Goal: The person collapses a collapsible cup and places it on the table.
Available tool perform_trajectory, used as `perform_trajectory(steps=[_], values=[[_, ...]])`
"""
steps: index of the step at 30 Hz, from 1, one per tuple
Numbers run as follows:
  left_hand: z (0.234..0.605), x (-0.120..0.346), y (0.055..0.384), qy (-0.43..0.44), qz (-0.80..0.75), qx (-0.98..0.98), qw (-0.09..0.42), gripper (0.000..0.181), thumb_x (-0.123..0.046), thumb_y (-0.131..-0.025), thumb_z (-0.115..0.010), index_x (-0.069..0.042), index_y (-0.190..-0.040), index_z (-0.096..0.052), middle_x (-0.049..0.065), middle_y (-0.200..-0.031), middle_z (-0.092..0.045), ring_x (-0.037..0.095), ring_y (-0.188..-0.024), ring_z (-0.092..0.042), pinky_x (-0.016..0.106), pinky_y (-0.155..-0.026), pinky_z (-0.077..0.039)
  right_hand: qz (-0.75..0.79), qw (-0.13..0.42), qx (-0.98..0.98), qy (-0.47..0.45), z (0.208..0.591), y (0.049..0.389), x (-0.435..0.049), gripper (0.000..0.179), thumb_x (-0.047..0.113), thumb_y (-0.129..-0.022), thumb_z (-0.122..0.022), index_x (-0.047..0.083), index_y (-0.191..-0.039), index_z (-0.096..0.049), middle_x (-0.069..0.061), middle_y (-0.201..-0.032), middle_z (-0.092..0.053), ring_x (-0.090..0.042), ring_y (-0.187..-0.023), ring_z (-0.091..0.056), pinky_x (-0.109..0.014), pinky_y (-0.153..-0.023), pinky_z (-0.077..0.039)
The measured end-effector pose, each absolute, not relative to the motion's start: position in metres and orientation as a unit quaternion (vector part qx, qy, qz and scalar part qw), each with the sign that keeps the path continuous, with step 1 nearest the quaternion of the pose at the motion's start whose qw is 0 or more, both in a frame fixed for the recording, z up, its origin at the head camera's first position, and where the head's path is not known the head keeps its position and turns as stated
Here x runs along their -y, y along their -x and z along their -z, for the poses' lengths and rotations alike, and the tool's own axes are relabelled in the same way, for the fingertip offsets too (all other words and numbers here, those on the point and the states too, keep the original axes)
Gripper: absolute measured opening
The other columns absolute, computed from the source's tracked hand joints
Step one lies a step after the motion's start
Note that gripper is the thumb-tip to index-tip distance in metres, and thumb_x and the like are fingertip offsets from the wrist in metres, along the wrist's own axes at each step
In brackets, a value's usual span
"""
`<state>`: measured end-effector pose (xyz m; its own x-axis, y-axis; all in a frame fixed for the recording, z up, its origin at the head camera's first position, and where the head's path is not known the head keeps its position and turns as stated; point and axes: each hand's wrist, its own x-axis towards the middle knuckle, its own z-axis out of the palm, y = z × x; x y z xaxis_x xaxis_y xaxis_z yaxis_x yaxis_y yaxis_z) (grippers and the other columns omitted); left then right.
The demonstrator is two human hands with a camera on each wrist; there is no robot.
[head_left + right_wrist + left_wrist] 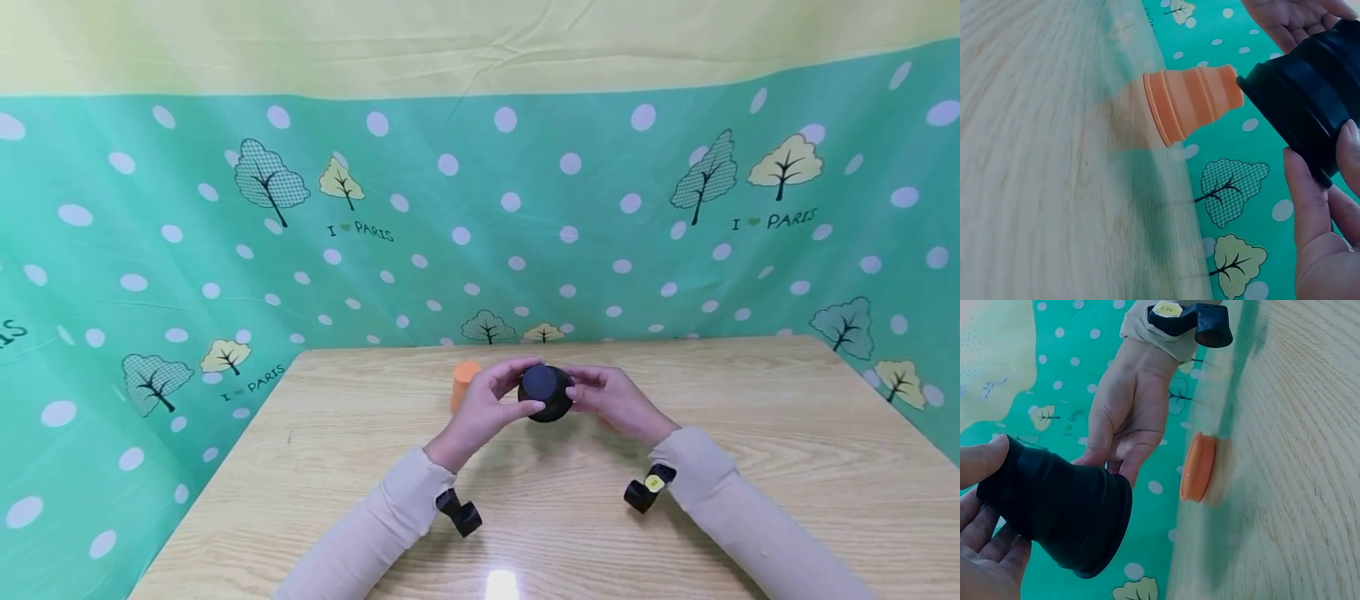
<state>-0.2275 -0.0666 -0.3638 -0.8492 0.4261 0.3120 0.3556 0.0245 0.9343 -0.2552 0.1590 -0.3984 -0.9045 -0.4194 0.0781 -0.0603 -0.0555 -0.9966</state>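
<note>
A black ribbed collapsible cup (557,407) is held up over the table, its narrow base up and wide rim down. My left hand (491,406) grips the narrow end, thumb on one side and fingers on the other, as the left wrist view shows. The right hand (613,402) pinches the wide rim between thumb and fingers, seen close in the right wrist view (1322,244). Left of the black cup, an orange ribbed cup (1194,100) stands upside down on the table, partly behind my left hand in the head view.
A low orange ring-shaped piece (1199,467) lies on the wooden table (360,500) below my right hand, seen in the left wrist view. A green dotted curtain (420,217) hangs behind the table. Each wrist carries a small black camera mount (459,512).
</note>
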Motion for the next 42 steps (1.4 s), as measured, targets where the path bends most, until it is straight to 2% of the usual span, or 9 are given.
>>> perform_trajectory(steps=[7,14,19,22,25,30,34,39,42], values=[[0.362,0.068,0.228,-0.285,-0.639,-0.714,0.041,0.051,-0.009,-0.084,-0.071,-0.009,-0.132,-0.054,0.005,-0.133,-0.056,0.018,-0.126,-0.048,0.031,-0.106,-0.037,0.695,0.093,-0.697,0.153,0.395,0.254,-0.162,0.053,0.002,-0.090,-0.062,-0.015,-0.134,-0.039,-0.034,-0.130,-0.047,-0.009,-0.098,-0.064,-0.029,-0.084,-0.053],[0.360,0.073,0.235,-0.273,-0.634,-0.723,0.027,0.041,-0.014,-0.092,-0.062,-0.005,-0.132,-0.054,0.008,-0.134,-0.055,0.019,-0.128,-0.046,0.035,-0.109,-0.033,0.625,0.025,-0.761,0.170,0.394,0.253,-0.164,0.050,0.009,-0.084,-0.071,-0.006,-0.129,-0.054,-0.021,-0.114,-0.063,-0.006,-0.090,-0.062,-0.020,-0.078,-0.052],[0.363,0.076,0.243,-0.258,-0.636,-0.727,0.027,0.039,-0.013,-0.094,-0.059,-0.003,-0.131,-0.054,0.010,-0.134,-0.054,0.025,-0.125,-0.048,0.034,-0.103,-0.040,0.589,-0.007,-0.780,0.211,0.393,0.251,-0.164,0.047,0.010,-0.082,-0.073,-0.002,-0.125,-0.059,-0.017,-0.104,-0.066,-0.010,-0.090,-0.062,-0.019,-0.075,-0.048],[0.365,0.077,0.247,-0.251,-0.632,-0.732,0.039,0.039,-0.014,-0.094,-0.059,-0.003,-0.131,-0.055,0.011,-0.132,-0.056,0.026,-0.120,-0.052,0.032,-0.099,-0.044,0.584,-0.018,-0.776,0.239,0.393,0.249,-0.164,0.046,0.008,-0.082,-0.073,-0.002,-0.124,-0.059,-0.014,-0.108,-0.064,-0.011,-0.091,-0.061,-0.020,-0.071,-0.048],[0.367,0.078,0.251,-0.243,-0.621,-0.742,0.066,0.039,-0.017,-0.094,-0.060,-0.006,-0.131,-0.056,0.010,-0.132,-0.057,0.021,-0.117,-0.055,0.030,-0.098,-0.045,0.584,-0.026,-0.765,0.269,0.393,0.248,-0.164,0.045,0.006,-0.081,-0.073,-0.002,-0.124,-0.060,-0.007,-0.114,-0.062,-0.011,-0.091,-0.061,-0.021,-0.072,-0.051],[0.375,0.078,0.257,-0.234,-0.609,-0.750,0.111,0.040,-0.016,-0.095,-0.058,-0.004,-0.132,-0.054,0.011,-0.132,-0.056,0.020,-0.118,-0.055,0.032,-0.099,-0.044,0.580,-0.033,-0.748,0.320,0.394,0.249,-0.164,0.046,0.003,-0.081,-0.072,-0.003,-0.125,-0.059,0.004,-0.111,-0.062,-0.010,-0.093,-0.060,-0.026,-0.076,-0.055],[0.378,0.077,0.257,-0.244,-0.615,-0.740,0.120,0.037,-0.011,-0.095,-0.057,-0.001,-0.131,-0.055,0.015,-0.127,-0.059,0.021,-0.112,-0.059,0.031,-0.095,-0.047,0.575,-0.036,-0.742,0.341,0.394,0.249,-0.163,0.044,0.002,-0.082,-0.070,-0.003,-0.124,-0.059,0.000,-0.108,-0.062,-0.010,-0.094,-0.060,-0.028,-0.075,-0.056],[0.381,0.075,0.257,-0.261,-0.628,-0.726,0.101,0.034,-0.005,-0.093,-0.058,0.005,-0.125,-0.056,0.022,-0.119,-0.061,0.014,-0.098,-0.062,0.025,-0.086,-0.050,0.575,-0.032,-0.742,0.342,0.395,0.248,-0.163,0.043,0.002,-0.081,-0.071,-0.003,-0.123,-0.060,-0.009,-0.106,-0.061,-0.011,-0.093,-0.060,-0.029,-0.074,-0.056],[0.382,0.074,0.256,-0.264,-0.626,-0.728,0.086,0.032,-0.004,-0.092,-0.060,0.007,-0.122,-0.058,0.024,-0.114,-0.063,0.010,-0.091,-0.062,0.021,-0.081,-0.050,0.576,-0.025,-0.742,0.342,0.395,0.248,-0.164,0.043,0.002,-0.081,-0.071,-0.004,-0.123,-0.060,-0.010,-0.106,-0.060,-0.012,-0.094,-0.060,-0.030,-0.074,-0.057]])
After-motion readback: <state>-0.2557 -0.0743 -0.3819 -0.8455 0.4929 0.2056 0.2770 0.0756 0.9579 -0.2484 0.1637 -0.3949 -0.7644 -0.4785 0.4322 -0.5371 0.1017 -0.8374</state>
